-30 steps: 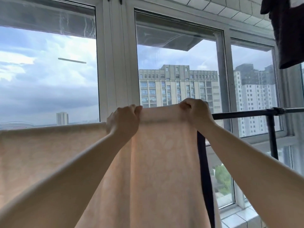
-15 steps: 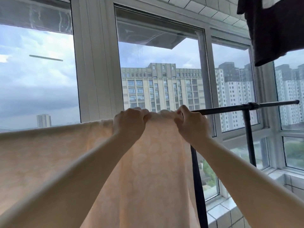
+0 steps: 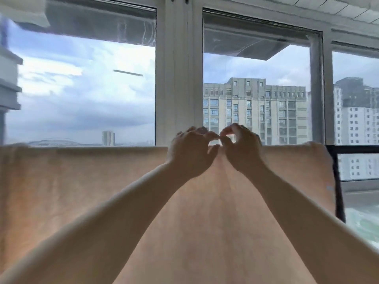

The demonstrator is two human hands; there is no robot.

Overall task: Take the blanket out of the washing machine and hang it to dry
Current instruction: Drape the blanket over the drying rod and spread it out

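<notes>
Both hands hover side by side just above the blanket's top edge, fingers loosely curled and holding nothing: left hand [image 3: 189, 148], right hand [image 3: 242, 147], fingertips almost meeting. The peach blanket [image 3: 82, 191] hangs draped over the black rack [image 3: 338, 181] before the window [image 3: 176, 78].

Two bare forearms, left hand [image 3: 189, 153], right hand [image 3: 243, 149] (no sleeves)

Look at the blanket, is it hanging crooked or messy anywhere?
Mostly fine: the blanket hangs with a level top edge over the black rail. One oddity: a ridge of fabric runs down from under the left hand and right hand, not smoothed flat.
</notes>
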